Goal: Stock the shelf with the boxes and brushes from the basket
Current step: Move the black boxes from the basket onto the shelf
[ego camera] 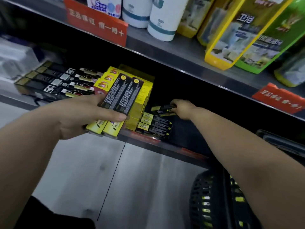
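Note:
My left hand (85,113) grips two long black and yellow boxes (122,95) side by side, held in front of the lower shelf (165,147). My right hand (181,108) reaches deep into that shelf and is closed on another black and yellow box (162,108), just above a row of like boxes (156,125) lying on the shelf. A stack of yellow boxes (140,103) stands behind my left hand. The black basket (208,202) sits on the floor at the lower right, with yellow box ends showing through its mesh.
Black brush packs (54,81) lie in rows at the shelf's left. The upper shelf (189,52) carries white bottles (162,20), yellow and green packs (244,35) and red price signs (97,22). Grey floor (132,187) lies below.

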Available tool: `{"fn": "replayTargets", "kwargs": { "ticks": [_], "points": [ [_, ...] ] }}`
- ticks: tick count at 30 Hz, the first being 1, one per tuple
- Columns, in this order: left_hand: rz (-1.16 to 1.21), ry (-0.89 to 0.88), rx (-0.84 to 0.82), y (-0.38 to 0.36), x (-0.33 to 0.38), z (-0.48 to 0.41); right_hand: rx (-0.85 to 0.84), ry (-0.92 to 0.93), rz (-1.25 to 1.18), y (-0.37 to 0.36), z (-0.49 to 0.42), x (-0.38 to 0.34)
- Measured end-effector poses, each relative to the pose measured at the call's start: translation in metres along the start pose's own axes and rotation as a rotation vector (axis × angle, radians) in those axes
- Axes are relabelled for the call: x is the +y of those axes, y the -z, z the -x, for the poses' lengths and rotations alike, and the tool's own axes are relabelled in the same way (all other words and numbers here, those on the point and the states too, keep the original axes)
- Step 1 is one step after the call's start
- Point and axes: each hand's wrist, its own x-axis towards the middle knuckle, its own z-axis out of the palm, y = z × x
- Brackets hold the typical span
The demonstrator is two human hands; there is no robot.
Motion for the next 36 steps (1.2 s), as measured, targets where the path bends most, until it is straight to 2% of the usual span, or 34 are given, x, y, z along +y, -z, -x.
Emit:
{"fn": "replayTargets", "kwargs": {
  "ticks": [4, 7, 12, 14, 17, 18, 20, 23, 26, 32, 36],
  "points": [
    [0.032, 0.001, -0.002, -0.004, 0.003, -0.01, -0.177, 0.044, 0.066, -0.033, -0.019, 0.001],
    [0.061, 0.01, 0.009, -0.004, 0.004, -0.018, -0.248, 0.068, 0.054, -0.048, -0.024, -0.001],
    [0.052, 0.017, -0.03, -0.014, 0.008, -0.03, -0.227, 0.034, 0.077, -0.03, -0.011, -0.013],
    [0.035, 0.019, -0.048, -0.02, 0.01, -0.033, -0.192, 0.091, -0.2, -0.001, 0.006, -0.023],
    [0.018, 0.015, -0.082, -0.03, 0.013, -0.038, -0.333, 0.297, -0.982, 0.044, 0.049, -0.034],
    [0.005, 0.016, -0.087, -0.033, 0.013, -0.04, -0.389, 0.357, -1.125, 0.053, 0.063, -0.036],
    [-0.004, 0.013, -0.087, -0.039, 0.013, -0.043, -0.375, 0.422, -1.179, 0.059, 0.085, -0.041],
    [0.027, 0.008, -0.079, -0.047, 0.014, -0.046, -0.252, 0.356, -1.207, 0.056, 0.098, -0.038],
    [0.021, 0.037, -0.067, -0.051, 0.012, -0.05, -0.251, 0.254, -1.174, 0.062, 0.098, -0.02],
    [-0.173, 0.191, -0.095, -0.05, -0.004, -0.056, 0.054, -0.237, -1.11, 0.039, 0.049, 0.016],
    [-0.313, 0.183, -0.127, -0.057, -0.009, -0.062, 0.169, -0.26, -0.927, 0.014, 0.005, 0.009]
  ]
}}
